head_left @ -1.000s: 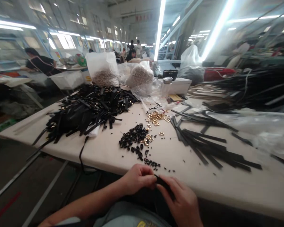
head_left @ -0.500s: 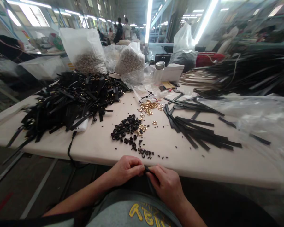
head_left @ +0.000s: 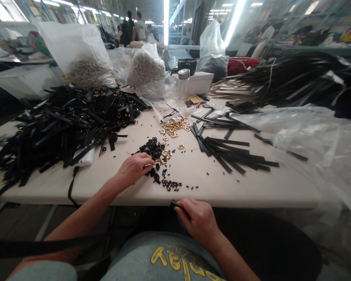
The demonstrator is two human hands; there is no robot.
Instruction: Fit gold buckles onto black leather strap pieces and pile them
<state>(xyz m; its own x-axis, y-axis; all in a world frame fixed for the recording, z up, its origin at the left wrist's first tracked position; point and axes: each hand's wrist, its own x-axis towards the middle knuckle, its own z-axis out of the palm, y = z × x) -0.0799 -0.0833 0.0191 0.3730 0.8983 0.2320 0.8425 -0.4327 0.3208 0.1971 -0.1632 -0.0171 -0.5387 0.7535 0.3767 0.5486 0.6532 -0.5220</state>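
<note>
My left hand (head_left: 136,168) is over the table at the near left side of a pile of small black loops (head_left: 152,146). Its fingertips come together among the loops, and what lies between them, if anything, is hidden. Just past the table's front edge, my right hand (head_left: 200,218) is closed round a black strap (head_left: 173,203), whose rounded end pokes out to the left. Gold buckles (head_left: 175,128) lie beyond the loops, a few of them mixed in at the pile's right side. Nearer me, tiny black pieces (head_left: 171,185) are scattered.
A large heap of black straps with gold buckles (head_left: 73,121) covers the left. Loose black strips (head_left: 236,154) lie at right beside clear plastic sheeting (head_left: 318,136). Behind stand filled plastic bags (head_left: 148,70), a glass bottle (head_left: 183,86) and a white box (head_left: 203,82).
My left hand has let go of the strap and moved forward and left to the black loops. My right hand keeps hold of the strap near the edge. The view has shifted slightly right.
</note>
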